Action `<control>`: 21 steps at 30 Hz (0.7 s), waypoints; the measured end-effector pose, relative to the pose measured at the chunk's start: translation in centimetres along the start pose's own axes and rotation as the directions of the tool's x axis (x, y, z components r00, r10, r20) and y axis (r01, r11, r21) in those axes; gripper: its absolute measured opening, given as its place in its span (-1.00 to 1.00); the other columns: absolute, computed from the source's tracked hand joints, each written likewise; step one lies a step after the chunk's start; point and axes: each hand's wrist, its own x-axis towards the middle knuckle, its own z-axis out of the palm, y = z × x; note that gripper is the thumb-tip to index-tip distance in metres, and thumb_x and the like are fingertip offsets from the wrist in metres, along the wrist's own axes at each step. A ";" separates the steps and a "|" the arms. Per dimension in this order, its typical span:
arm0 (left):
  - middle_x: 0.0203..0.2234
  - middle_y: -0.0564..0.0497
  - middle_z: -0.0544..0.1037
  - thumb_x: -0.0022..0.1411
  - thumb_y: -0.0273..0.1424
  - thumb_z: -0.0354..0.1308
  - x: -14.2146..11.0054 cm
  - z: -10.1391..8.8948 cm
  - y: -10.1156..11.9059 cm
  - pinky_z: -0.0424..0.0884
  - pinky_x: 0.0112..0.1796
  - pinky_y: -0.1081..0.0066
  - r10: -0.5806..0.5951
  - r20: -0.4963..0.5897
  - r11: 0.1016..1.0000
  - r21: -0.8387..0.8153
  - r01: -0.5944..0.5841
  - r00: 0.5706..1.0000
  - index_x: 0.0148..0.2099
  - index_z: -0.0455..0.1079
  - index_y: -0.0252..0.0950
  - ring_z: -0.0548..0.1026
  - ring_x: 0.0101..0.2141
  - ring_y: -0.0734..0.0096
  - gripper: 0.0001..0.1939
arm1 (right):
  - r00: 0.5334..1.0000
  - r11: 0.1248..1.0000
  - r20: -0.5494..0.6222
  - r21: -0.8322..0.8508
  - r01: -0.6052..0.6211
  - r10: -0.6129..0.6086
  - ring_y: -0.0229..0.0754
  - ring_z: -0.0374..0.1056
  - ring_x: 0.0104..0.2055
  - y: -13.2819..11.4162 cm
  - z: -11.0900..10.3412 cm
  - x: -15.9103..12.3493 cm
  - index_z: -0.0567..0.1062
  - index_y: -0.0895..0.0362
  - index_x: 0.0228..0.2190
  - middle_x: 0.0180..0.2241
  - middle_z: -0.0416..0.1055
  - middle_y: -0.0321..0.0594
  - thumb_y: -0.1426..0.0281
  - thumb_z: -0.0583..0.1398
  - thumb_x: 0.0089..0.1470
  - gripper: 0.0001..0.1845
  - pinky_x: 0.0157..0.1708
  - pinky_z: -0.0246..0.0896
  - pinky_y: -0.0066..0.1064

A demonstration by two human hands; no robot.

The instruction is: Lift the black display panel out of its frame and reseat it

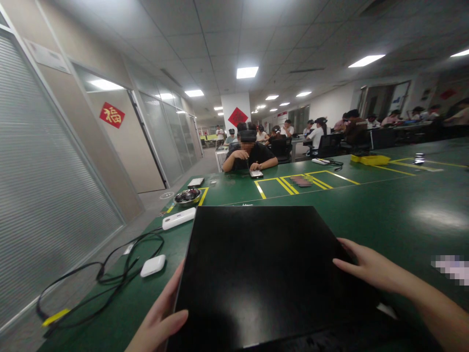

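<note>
A large flat black panel (256, 269) lies on the green table (384, 205) right in front of me. My left hand (161, 318) grips its left edge, thumb on top and fingers along the side. My right hand (366, 266) rests on the panel's right edge with the fingers curled round it. Both hands hold the panel near its close corners.
Left of the panel lie a white power bank (179, 218), a small white charger (153, 265) and looped black cables (110, 274). A metal bowl (187, 196) stands further back. A seated person (249, 154) faces me across the table. A yellow tray (370, 159) sits far right. A glass wall runs along the left.
</note>
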 end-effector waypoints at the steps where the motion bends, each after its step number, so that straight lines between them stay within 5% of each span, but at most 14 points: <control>1: 0.30 0.10 0.36 -0.17 -0.25 0.46 0.1 -0.1 -0.1 0.05 0.32 0.11 0.008 -0.001 1.000 0.003 -0.008 1.000 0.21 0.45 -0.05 0.08 0.36 -0.13 -0.19 | 1.000 0.999 -0.016 0.039 -0.022 0.022 0.14 0.44 0.08 -0.2 -0.1 0.0 0.45 0.13 0.08 0.09 0.49 0.01 -0.06 0.27 -0.07 -0.23 0.11 0.33 -0.12; 7: 0.29 0.12 0.38 -0.18 -0.30 0.46 0.0 0.2 0.1 0.12 0.29 0.16 -0.047 -0.016 0.999 -0.016 0.046 0.999 0.27 0.39 -0.04 0.09 0.36 -0.10 -0.11 | 0.965 0.932 -0.157 0.329 -0.151 0.211 0.17 0.51 -0.08 -1.9 -0.5 0.5 0.53 0.06 -0.29 -0.20 0.60 -0.03 -0.02 0.27 -0.11 -0.54 -0.06 0.42 -0.07; 13: 0.17 0.10 0.52 -0.26 -0.33 0.43 1.0 -0.8 0.8 0.32 0.18 -0.05 -0.214 -0.041 0.974 -0.083 0.210 0.976 0.42 0.09 0.05 0.26 0.27 -0.28 0.16 | 0.954 0.723 -0.187 0.689 -0.043 0.235 0.13 0.47 0.02 -4.4 -1.0 -0.4 0.45 0.03 -0.13 -0.11 0.58 -0.12 0.09 0.24 -0.06 -0.54 0.01 0.38 -0.11; 18: 0.07 0.04 0.61 -0.46 -0.39 0.44 4.3 -3.0 -0.2 0.24 0.24 0.05 -0.112 -0.072 0.991 -0.083 0.106 0.991 0.46 -0.03 -0.08 0.21 0.29 -0.29 0.37 | 0.981 0.518 -0.018 0.851 -0.088 0.195 0.07 0.42 0.13 -5.1 -1.6 -2.0 0.26 -0.12 0.21 0.05 0.53 -0.23 0.05 0.14 0.05 -0.31 0.08 0.34 -0.11; 21: 0.03 0.00 0.63 -0.46 -0.34 0.45 5.0 -3.3 -0.7 0.30 0.20 0.04 -0.113 -0.057 0.991 -0.081 0.109 0.992 0.47 -0.03 -0.12 0.22 0.28 -0.31 0.38 | 0.949 0.418 0.227 0.857 -0.302 0.219 0.15 0.49 0.02 -3.9 -1.7 -2.5 0.44 0.02 0.13 -0.15 0.62 -0.11 -0.03 0.10 0.03 -0.30 0.08 0.33 -0.05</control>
